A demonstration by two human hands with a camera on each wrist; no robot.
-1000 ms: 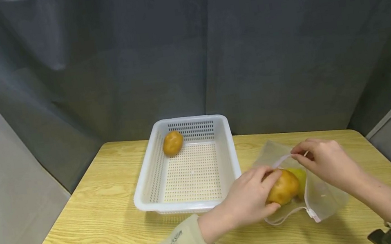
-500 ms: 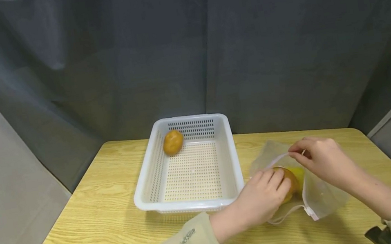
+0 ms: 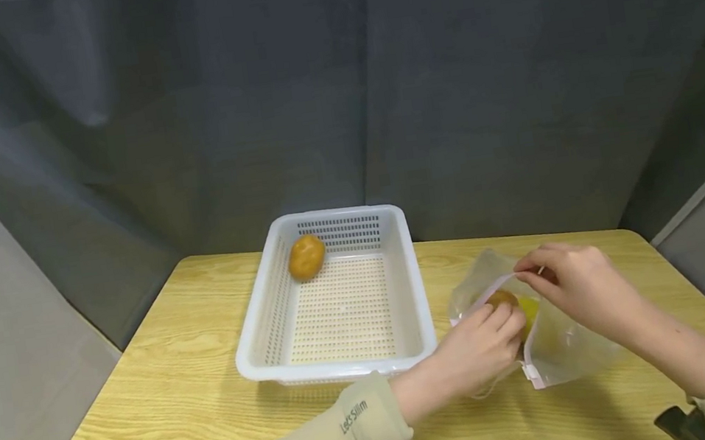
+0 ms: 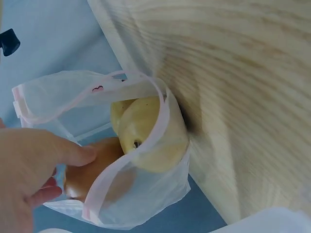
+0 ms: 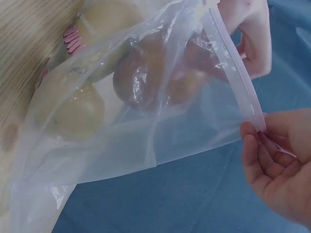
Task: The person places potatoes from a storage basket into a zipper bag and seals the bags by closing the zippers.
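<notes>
A clear slider zip bag with a pale pink zip strip stands with its mouth spread apart at the table's right. My left hand reaches into that mouth and grips a brown potato between thumb and fingers; part of the potato shows behind the film. Thumb and fingertips of my right hand pinch the far end of the zip strip, keeping the edge raised. Two yellow fruits lie inside the bag; the nearer yellow fruit has a small dark stem spot and touches or overlaps the potato in the left wrist view.
Left of the bag stands a white perforated plastic basket, close to my left wrist. Another potato lies in its far left corner. The wooden table is backed by a dark curtain.
My left hand has moved right and deeper into the bag with the potato, which is now mostly hidden. My right hand stays pinched on the strip, and the bag's slider end has shifted left.
</notes>
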